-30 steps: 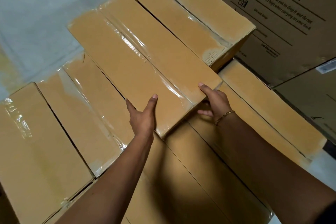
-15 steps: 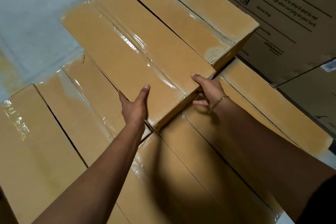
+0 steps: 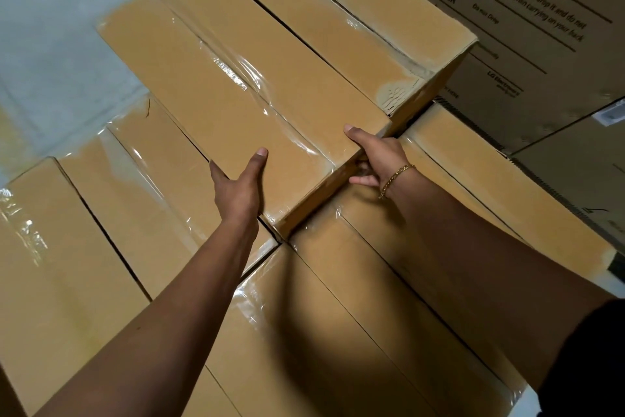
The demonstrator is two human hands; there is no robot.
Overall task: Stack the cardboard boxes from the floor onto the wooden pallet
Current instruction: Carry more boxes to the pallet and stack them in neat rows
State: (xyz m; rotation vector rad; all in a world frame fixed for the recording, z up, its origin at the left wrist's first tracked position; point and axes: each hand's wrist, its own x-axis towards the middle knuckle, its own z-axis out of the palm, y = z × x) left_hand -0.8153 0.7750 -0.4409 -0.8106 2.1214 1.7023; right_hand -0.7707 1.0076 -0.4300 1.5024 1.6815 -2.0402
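Grey floor (image 3: 50, 44) upper left; at centre, left hand (image 3: 240, 186) and right hand (image 3: 378, 156) grip a taped box (image 3: 236, 78) atop other boxes (image 3: 84, 247).

The left hand (image 3: 241, 186) and the right hand (image 3: 380, 156) are gripping the near end of a taped cardboard box (image 3: 236, 88), thumbs lying on its top.

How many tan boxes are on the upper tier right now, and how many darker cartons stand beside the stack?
Tan taped boxes, upper tier: 2 (nearer box, farther box)
Darker cartons: 2 (caution-printed carton, second carton)
Total: 4
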